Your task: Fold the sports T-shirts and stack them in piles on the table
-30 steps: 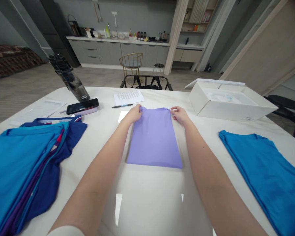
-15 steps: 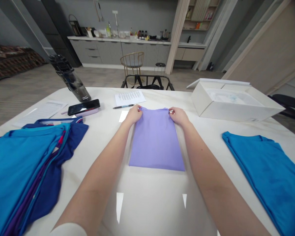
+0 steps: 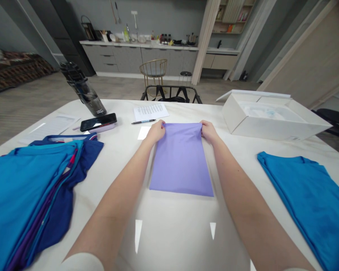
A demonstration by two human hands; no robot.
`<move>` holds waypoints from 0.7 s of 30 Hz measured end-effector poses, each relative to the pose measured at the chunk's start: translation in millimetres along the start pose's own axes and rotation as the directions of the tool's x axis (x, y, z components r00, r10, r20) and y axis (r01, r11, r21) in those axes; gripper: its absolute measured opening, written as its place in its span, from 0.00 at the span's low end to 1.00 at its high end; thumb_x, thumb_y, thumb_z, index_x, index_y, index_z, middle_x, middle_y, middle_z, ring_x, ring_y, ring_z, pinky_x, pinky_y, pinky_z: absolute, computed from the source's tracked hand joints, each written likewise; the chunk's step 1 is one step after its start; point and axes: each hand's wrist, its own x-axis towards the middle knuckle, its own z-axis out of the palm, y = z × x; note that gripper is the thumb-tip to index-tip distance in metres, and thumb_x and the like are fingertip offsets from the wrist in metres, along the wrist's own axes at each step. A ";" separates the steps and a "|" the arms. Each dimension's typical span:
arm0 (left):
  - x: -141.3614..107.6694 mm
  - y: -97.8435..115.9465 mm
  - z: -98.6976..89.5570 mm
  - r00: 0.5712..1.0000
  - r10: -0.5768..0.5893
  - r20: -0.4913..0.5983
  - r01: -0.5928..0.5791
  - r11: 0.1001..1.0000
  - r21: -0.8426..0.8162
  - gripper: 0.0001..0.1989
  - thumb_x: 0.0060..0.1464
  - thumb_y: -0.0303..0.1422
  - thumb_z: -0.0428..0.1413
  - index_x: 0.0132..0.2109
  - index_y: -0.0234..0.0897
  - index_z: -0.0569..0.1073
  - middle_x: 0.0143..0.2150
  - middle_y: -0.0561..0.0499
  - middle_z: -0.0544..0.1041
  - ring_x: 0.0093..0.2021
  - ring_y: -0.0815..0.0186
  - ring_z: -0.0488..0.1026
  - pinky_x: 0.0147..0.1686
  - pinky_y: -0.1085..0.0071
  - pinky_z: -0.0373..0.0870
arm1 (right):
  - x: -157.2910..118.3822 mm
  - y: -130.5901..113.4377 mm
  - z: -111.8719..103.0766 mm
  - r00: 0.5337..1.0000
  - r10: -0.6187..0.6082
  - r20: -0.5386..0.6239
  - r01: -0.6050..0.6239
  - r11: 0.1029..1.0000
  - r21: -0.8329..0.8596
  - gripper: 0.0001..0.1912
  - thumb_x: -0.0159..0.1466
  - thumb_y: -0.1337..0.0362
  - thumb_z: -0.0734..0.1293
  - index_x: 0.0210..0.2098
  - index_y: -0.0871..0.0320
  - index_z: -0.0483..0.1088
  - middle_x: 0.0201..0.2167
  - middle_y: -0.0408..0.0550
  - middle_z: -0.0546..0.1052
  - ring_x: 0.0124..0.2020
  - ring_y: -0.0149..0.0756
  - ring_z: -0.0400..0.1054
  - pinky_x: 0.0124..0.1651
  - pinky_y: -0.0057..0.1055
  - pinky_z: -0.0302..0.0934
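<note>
A folded lavender garment point(image 3: 182, 160) lies on the white table in front of me, its near edge flat on the surface. My left hand point(image 3: 157, 131) pinches its far left corner. At the far right corner, my right hand point(image 3: 209, 131) grips the cloth between thumb and fingers. The far edge is drawn straight between both hands, with slight creases near the right one. Parts of the fingertips are hidden behind the fabric.
Left stands a pile of blue and purple garments point(image 3: 31, 180), with a phone point(image 3: 98, 122) and a dark bottle point(image 3: 86, 92) behind it. A pen point(image 3: 143, 121) and printed sheet point(image 3: 151, 111) lie beyond my left hand. Right are a white box point(image 3: 274, 126) and a folded blue garment point(image 3: 305, 188).
The garment's far edge has gone from a curved, neckline-like shape to a straight stretched line. My right hand has shifted slightly right and away from me, still gripping the cloth.
</note>
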 end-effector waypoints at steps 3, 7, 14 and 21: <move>-2.4 4.0 -0.5 1.000 -0.010 0.024 0.008 0.997 0.076 0.24 0.64 0.28 0.48 0.64 0.42 0.70 0.60 0.43 0.78 0.61 0.52 0.73 0.61 0.52 0.68 | -0.6 -3.5 4.1 0.985 0.156 -0.072 -0.140 0.972 0.190 0.16 0.57 0.63 0.62 0.44 0.55 0.71 0.27 0.43 0.73 0.23 0.33 0.66 0.27 0.28 0.62; -6.0 8.6 -2.3 0.997 -0.016 0.078 0.001 0.982 0.190 0.23 0.64 0.28 0.47 0.62 0.46 0.72 0.71 0.45 0.68 0.69 0.47 0.65 0.64 0.38 0.62 | -3.4 -10.4 1.2 0.984 0.056 -0.168 -0.028 0.986 0.166 0.36 0.58 0.65 0.60 0.67 0.53 0.59 0.58 0.56 0.74 0.42 0.40 0.77 0.41 0.38 0.73; -7.8 22.1 4.1 0.983 0.182 0.022 -0.183 0.966 0.180 0.31 0.66 0.27 0.43 0.75 0.31 0.56 0.78 0.37 0.50 0.78 0.55 0.49 0.74 0.53 0.48 | -19.1 -32.1 15.9 0.942 -0.333 0.049 0.318 0.832 -0.454 0.26 0.70 0.60 0.57 0.63 0.63 0.69 0.66 0.62 0.70 0.68 0.50 0.61 0.72 0.48 0.53; -19.0 27.8 24.9 0.951 0.129 0.280 -0.212 0.933 0.291 0.31 0.71 0.47 0.42 0.74 0.41 0.60 0.78 0.41 0.52 0.78 0.50 0.46 0.74 0.43 0.40 | -39.3 -28.3 45.5 0.960 -0.086 0.268 0.249 0.702 -0.667 0.32 0.75 0.46 0.50 0.75 0.47 0.55 0.78 0.50 0.50 0.77 0.58 0.41 0.71 0.73 0.32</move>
